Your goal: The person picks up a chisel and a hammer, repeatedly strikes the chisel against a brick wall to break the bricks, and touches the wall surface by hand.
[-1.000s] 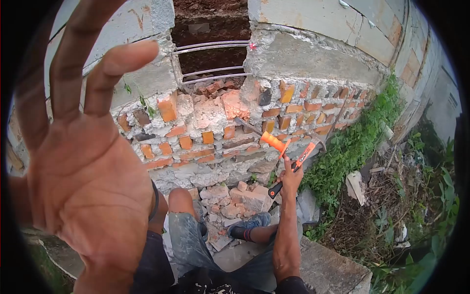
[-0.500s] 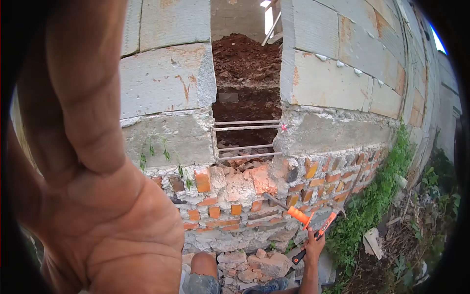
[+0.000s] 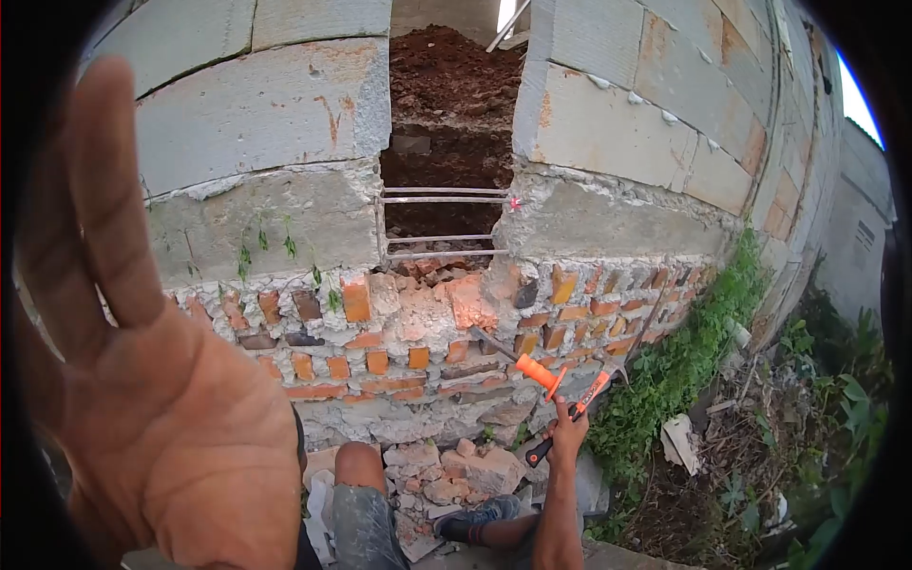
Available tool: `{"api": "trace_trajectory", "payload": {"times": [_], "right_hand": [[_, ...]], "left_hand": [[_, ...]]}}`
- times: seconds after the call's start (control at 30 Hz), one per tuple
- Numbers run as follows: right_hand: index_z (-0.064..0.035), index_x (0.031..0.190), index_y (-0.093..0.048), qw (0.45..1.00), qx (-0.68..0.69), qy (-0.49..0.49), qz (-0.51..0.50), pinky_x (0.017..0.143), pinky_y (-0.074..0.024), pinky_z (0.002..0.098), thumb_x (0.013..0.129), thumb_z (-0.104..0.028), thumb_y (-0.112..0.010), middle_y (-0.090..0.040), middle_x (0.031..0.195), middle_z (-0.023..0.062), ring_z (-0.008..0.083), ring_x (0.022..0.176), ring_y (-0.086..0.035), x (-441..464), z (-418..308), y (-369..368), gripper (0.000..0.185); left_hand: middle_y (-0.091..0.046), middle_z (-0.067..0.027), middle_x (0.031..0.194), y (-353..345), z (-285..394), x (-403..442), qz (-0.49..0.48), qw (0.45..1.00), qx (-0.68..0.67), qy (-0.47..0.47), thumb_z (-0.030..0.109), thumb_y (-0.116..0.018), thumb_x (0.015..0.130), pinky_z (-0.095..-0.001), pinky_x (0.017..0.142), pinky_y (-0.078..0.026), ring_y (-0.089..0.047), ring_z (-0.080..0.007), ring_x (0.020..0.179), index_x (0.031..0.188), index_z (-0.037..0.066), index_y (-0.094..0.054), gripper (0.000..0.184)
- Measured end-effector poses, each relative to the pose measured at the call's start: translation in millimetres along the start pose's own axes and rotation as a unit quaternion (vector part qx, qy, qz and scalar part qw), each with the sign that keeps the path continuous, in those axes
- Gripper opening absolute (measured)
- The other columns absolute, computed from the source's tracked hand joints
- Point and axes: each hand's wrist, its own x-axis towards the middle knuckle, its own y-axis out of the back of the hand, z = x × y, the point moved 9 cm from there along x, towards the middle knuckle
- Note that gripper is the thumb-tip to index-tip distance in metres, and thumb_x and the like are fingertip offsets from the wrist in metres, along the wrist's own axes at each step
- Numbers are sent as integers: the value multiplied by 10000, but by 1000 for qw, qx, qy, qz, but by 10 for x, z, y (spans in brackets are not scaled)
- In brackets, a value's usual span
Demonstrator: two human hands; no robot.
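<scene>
Close to the camera at the left, my left hand (image 3: pixel 180 408) is raised with its palm showing and fingers stretched, holding nothing. My right hand (image 3: pixel 567 429) is closed round the black grip of a hammer (image 3: pixel 591 391) and the end of a chisel. The chisel (image 3: pixel 539 371) has an orange sleeve and guard, and its metal tip points up-left at the broken brickwork (image 3: pixel 472 302). The hammer's head is at the upper right of its orange handle, and the black butt sticks out below my hand.
Above the brickwork is a wall opening crossed by metal bars (image 3: pixel 442 199), with red soil (image 3: pixel 451 76) behind. Rubble (image 3: pixel 475 470) lies by my legs. Green plants (image 3: pixel 665 380) and debris line the right side. Large pale blocks (image 3: pixel 266 104) form the upper wall.
The view tilted up, then slightly back down. My left hand shifted and turned near the camera, its fingers still extended. My right hand still holds the hammer and chisel.
</scene>
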Motion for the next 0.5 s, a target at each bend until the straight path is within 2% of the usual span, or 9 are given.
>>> {"api": "trace_trajectory", "payload": {"times": [0.5], "right_hand": [[-105, 850, -407, 1000, 2, -4, 12, 305, -330, 252, 851, -199, -699, -404, 551, -23, 76, 338, -376, 42, 56, 1, 306]], "left_hand": [[-516, -122, 1278, -12, 26, -105, 23, 1000, 2, -11, 332, -473, 869, -405, 997, -384, -475, -270, 1213, 1208, 94, -488, 414]]}}
